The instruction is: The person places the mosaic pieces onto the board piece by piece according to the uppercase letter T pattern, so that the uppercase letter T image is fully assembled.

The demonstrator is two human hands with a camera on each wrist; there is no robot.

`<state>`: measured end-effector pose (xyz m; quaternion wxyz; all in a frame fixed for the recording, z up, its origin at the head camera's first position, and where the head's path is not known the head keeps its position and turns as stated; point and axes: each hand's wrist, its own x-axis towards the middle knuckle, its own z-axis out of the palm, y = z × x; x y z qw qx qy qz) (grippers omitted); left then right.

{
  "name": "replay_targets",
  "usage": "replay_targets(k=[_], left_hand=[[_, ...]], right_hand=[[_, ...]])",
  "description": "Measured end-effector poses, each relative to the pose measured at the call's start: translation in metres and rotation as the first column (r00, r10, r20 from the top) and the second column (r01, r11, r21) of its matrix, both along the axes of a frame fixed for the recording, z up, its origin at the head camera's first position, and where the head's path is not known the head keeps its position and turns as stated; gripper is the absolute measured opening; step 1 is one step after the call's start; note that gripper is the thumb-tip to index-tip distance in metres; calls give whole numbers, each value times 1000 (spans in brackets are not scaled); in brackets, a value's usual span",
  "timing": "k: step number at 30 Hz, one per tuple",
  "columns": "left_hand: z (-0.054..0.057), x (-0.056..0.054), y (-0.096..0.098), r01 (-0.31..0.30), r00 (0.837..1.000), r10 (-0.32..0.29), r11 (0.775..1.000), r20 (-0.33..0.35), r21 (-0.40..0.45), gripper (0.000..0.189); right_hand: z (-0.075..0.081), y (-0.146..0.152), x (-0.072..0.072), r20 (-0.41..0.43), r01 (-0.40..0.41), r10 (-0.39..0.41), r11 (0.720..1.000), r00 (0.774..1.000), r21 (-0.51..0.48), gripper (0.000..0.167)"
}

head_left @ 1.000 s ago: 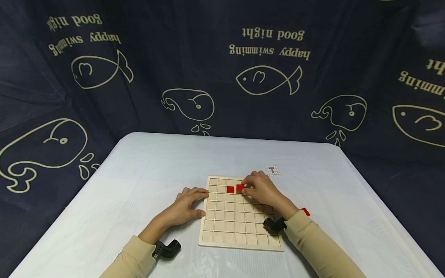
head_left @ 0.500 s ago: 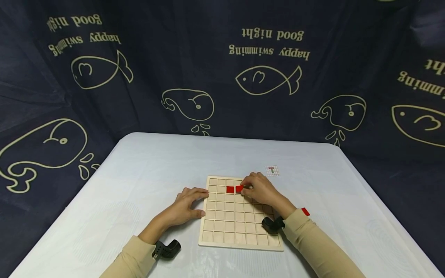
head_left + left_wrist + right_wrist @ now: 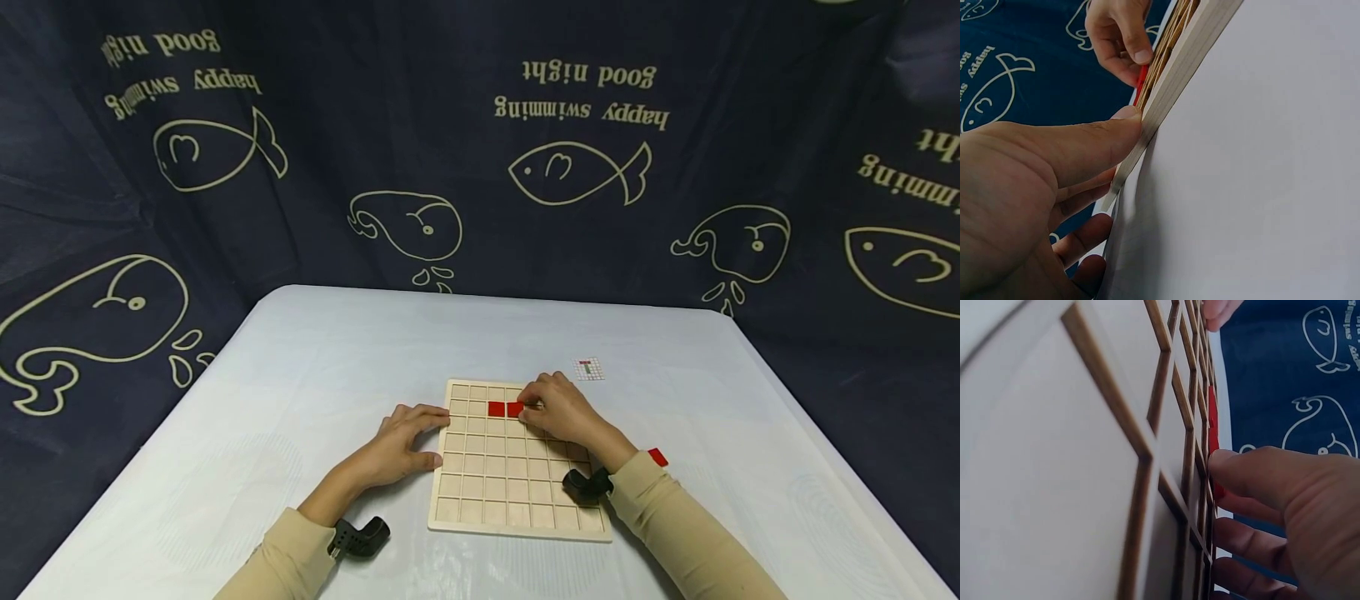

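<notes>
A pale wooden board (image 3: 495,487) divided into square cells by thin ridges lies on the table. One red square tile (image 3: 497,409) sits in a cell of its second row from the far side. In the cell just right of it is another red tile (image 3: 514,409), level with the first. My right hand (image 3: 566,408) pinches this second tile between thumb and fingers at its right side; the right wrist view shows the thumb (image 3: 1225,461) against its edge. My left hand (image 3: 393,446) touches the board's left edge, fingers and thumb spread loosely along it (image 3: 1125,134).
A small printed grid card (image 3: 588,368) with a red and green pattern lies beyond the board's far right corner. Partly hidden behind the right sleeve is another red piece (image 3: 657,457) on the white table cover (image 3: 360,350). A dark patterned curtain (image 3: 480,167) hangs behind.
The second red tile has come down from slightly raised and tilted to lying level in its cell. My right hand lowered a little with it; the left hand stayed still.
</notes>
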<state>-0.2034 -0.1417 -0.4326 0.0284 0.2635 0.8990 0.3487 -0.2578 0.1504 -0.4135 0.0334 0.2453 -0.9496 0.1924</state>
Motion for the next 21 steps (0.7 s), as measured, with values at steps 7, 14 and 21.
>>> replay_targets(k=[7, 14, 21], left_hand=[[-1, 0, 0, -1, 1000, 1, 1000, 0, -1, 56], [0, 0, 0, 4, 1000, -4, 1000, -10, -2, 56], [0, 0, 0, 4, 1000, -4, 1000, -10, -5, 56]], right_hand=[[-2, 0, 0, -15, -6, 6, 1000, 1000, -3, 20], [-1, 0, 1, -23, -4, 3, 1000, 1000, -7, 21], [-2, 0, 2, -22, 2, -2, 1000, 1000, -8, 22]])
